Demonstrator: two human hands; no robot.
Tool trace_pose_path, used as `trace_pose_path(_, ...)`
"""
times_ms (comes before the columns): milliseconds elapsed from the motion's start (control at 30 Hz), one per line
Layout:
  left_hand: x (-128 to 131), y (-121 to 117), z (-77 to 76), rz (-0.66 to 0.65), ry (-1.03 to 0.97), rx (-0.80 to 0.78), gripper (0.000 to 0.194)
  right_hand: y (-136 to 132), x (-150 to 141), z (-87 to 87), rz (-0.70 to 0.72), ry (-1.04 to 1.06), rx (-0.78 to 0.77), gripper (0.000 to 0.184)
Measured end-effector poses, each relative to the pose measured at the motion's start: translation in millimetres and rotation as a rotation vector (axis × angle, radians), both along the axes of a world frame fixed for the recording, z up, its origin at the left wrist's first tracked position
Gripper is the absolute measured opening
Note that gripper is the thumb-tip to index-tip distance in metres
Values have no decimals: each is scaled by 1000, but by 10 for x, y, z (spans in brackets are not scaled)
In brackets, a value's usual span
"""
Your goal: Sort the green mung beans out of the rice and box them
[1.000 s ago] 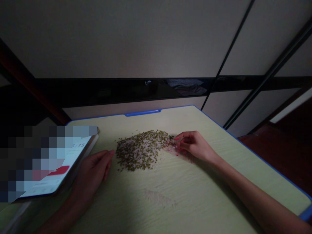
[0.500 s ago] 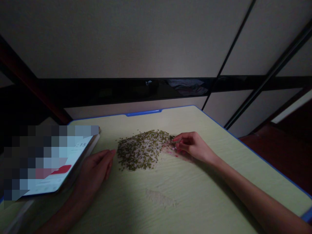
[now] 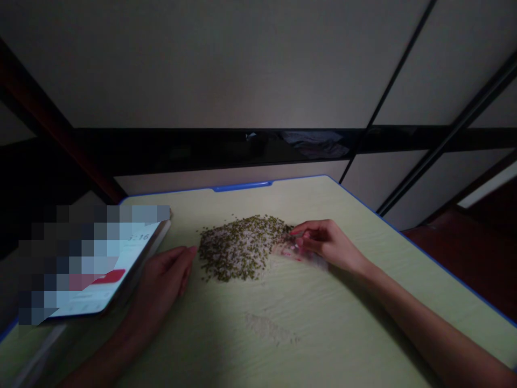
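Observation:
A spread pile of small green beans mixed with pale grains [image 3: 238,248] lies on the light table between my hands. My left hand [image 3: 167,275] rests at the pile's left edge, fingers curled and thumb pressed against the index finger; whether anything is inside cannot be seen. At the pile's right edge, my right hand [image 3: 321,241] pinches a thin clear plastic bag with pink and red print [image 3: 293,252]. The bag lies low on the table, partly covered by the fingers, its lower part stretching toward the wrist.
A tablet with a lit screen [image 3: 91,299] leans at the table's left, partly pixelated. Pale residue [image 3: 270,327] marks the surface in front of the pile. The table [image 3: 347,328] has a blue rim and a blue handle [image 3: 242,187]. Behind it stand wardrobe panels [image 3: 218,64].
The whole view has shifted slightly, so everything appears a little further right. My right fingers stay at the bag with only slight movement. My left hand keeps its place beside the pile.

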State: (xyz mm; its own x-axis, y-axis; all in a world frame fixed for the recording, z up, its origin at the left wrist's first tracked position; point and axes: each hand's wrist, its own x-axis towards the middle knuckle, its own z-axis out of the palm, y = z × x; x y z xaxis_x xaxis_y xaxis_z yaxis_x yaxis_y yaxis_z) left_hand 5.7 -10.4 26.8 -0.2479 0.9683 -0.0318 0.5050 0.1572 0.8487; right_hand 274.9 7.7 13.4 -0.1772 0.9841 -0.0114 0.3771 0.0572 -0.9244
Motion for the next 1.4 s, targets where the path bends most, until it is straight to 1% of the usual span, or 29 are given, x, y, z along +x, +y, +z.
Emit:
trace_pose_path(167, 6, 4, -4, -20, 9, 25, 38, 2, -3, -11, 13, 7, -13, 28)
trace_pose_path(333, 23, -8, 29, -16, 25, 22, 37, 7, 14, 23, -48, -6, 23, 31)
trace_pose_path(400, 27, -16, 33, -15, 29, 20, 37, 10, 10, 23, -51, -13, 15, 32)
trace_pose_path(633, 11, -12, -2, -16, 7, 24, 37, 11, -43, -20, -15, -6, -5, 31)
trace_pose_path(933, -17, 8, -29, -12, -38, 21, 36, 28, -89, -46, 43, -68, 65, 30)
trace_pose_path(1067, -15, -6, -15, -33, -12, 34, 38, 15, -69, -35, 78, -93, 71, 30)
trace_pose_path(1200, -4, -13, -1, -41, 29, 35, 39, -13, -57, -10, 83, -114, 51, 29)
trace_pose_path(1400, -10, 0, -23, -26, 12, 35, 37, -42, -65, 8, 115, -75, 16, 29)
